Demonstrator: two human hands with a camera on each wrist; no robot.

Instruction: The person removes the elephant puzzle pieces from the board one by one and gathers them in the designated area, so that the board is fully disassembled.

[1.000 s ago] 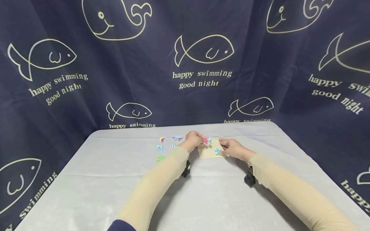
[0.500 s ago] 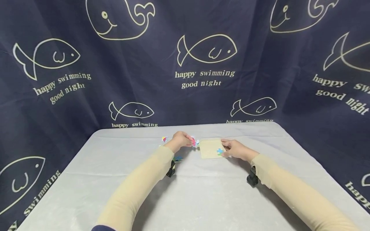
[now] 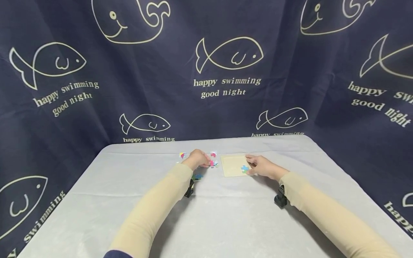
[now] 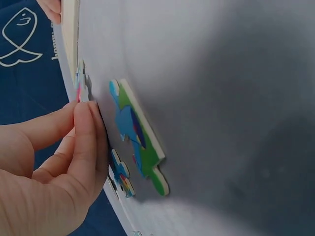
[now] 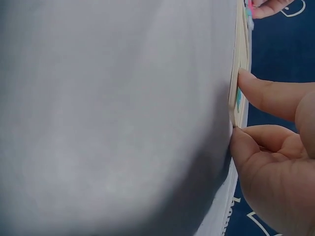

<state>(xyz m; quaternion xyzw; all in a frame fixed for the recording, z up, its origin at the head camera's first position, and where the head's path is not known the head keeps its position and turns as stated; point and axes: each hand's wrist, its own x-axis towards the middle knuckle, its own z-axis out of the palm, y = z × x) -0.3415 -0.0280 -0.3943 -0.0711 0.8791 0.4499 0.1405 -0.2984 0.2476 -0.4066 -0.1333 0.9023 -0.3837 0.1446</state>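
Observation:
My left hand [image 3: 199, 158] pinches a pink and light-blue jigsaw piece [image 3: 214, 163] between thumb and fingertips, low over the table just left of a shallow cream puzzle tray [image 3: 230, 165]. In the left wrist view, the fingertips cover part of that piece [image 4: 80, 81]. At the tray's right side, my right hand [image 3: 262, 167] holds its edge. The right wrist view shows the thumb on the tray's rim [image 5: 234, 101] and the other fingers against its side. One blue and green piece [image 3: 244, 167] lies in the tray's lower right corner, beside the thumb.
Loose jigsaw pieces lie left of the tray: a yellow and red one [image 3: 182, 155], a pink and white one [image 3: 213, 154] and a green and blue one [image 4: 129, 130]. My left hand and sleeve hide others. A dark fish-print curtain [image 3: 226, 118] hangs behind the table.
My left hand carried the pink piece leftward from over the tray, then lowered it to the table beside the tray. My right hand has stayed at the tray's edge.

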